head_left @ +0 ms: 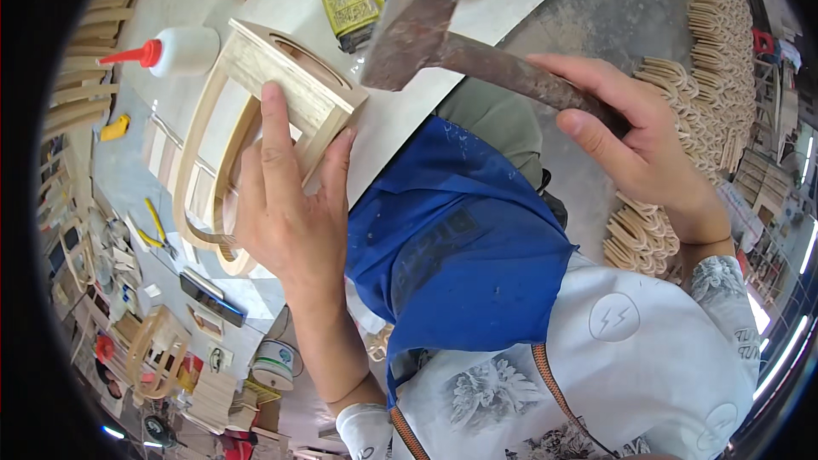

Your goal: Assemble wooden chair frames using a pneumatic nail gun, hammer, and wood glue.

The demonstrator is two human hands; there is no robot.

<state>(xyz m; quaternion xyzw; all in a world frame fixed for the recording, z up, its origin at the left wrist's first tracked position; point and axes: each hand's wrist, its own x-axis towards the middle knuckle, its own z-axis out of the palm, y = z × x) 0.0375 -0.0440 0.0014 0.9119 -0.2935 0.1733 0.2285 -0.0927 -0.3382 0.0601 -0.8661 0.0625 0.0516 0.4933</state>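
Observation:
My right hand (635,132) is wrapped round the handle of a hammer (490,60). Its worn brown metal head is raised, beside and above the near right corner of a pale wooden frame (281,81). That frame has a boxy end with an opening, and curved bent-wood strips run from it toward the left. My left hand (285,204) steadies it: the index finger lies along the flat end panel, and the thumb presses the right side. Part of the curved strips is hidden behind my left hand.
A yellow air nail gun (348,0) with a hose fitting lies behind the frame. A white glue bottle (183,53) with a red nozzle is left of it. Yellow-handled pliers (155,226) lie further left. Stacked curved wooden pieces (716,68) stand at the right.

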